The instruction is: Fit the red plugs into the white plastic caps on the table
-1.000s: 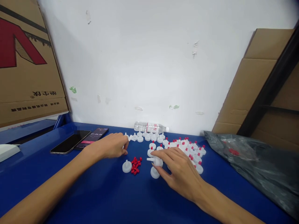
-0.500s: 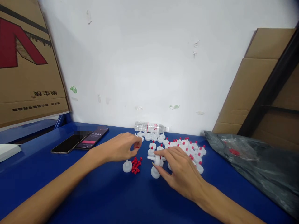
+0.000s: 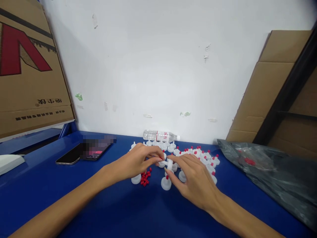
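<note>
My right hand (image 3: pixel 194 177) grips a white plastic nozzle cap (image 3: pixel 169 164) between thumb and fingers, its spout turned sideways to the left. At the spout's tip, my left hand (image 3: pixel 140 161) is closed in a pinch on a small red tip cap, mostly covered by the fingers. Below the left hand lies a small heap of loose red tip caps (image 3: pixel 144 180). Beside the heap stands a white nozzle cap (image 3: pixel 136 179), partly hidden by that hand. Another nozzle cap with a red tip (image 3: pixel 166 183) stands upright just below the held one.
Many red-tipped nozzle caps (image 3: pixel 204 158) crowd behind my right hand. Bare-spouted ones (image 3: pixel 171 146) stand before a lying clear bottle (image 3: pixel 160 135). Two phones (image 3: pixel 68 155) lie at left, a dark plastic bag (image 3: pixel 267 172) at right. Cardboard (image 3: pixel 260 86) leans against the wall.
My left hand has moved right, bringing the red tip cap to the spout of the nozzle cap. My right hand stays nearly in place, still holding the nozzle cap.
</note>
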The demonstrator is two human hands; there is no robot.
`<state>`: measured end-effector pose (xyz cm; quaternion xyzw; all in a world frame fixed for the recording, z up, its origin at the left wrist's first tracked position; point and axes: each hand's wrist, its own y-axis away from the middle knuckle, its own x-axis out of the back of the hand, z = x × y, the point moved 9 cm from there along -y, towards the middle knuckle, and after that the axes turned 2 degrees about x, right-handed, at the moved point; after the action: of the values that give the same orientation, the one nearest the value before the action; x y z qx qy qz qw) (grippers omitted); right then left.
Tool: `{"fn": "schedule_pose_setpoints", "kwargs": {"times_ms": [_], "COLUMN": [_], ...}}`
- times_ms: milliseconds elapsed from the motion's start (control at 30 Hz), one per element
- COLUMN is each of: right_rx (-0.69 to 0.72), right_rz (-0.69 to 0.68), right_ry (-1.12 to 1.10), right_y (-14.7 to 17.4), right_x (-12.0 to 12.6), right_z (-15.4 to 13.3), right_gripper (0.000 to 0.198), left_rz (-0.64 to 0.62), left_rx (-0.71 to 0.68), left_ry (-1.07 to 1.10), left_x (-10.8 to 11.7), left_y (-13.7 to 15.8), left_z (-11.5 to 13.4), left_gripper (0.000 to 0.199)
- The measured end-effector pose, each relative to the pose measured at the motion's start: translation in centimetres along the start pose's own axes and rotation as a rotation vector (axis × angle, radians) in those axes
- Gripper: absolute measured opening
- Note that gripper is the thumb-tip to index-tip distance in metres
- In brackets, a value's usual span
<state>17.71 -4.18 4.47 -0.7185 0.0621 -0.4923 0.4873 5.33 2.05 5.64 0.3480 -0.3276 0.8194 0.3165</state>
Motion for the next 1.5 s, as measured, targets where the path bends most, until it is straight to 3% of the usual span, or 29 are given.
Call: {"fn": "schedule_pose_setpoints", "kwargs": {"times_ms": [633,1067,1500], "right_rx": [0.0,0.042,0.147], "right_rz": [0.026,0.055,0.113], "right_ry": [0.03,0.02,0.077], "right_y": [0.0,0.0,0.1], "right_x": [0.6,1.0,1.9], "right_z": [-0.1,-0.4,-2.1], "right_gripper": [0.028,0.032,0.033], "left_rz": [0.055,0.016,-0.053], "left_rx": [-0.003,-0.086,-0.093], "left_ry": [-0.115,-0.196,-0.011], "left_x": [0.7,-0.4,-1.5], "left_y": [-0.2,-0.1,0.3], "left_z": [0.7,0.7,1.5], "left_gripper": [0.007,0.021,0.029]}}
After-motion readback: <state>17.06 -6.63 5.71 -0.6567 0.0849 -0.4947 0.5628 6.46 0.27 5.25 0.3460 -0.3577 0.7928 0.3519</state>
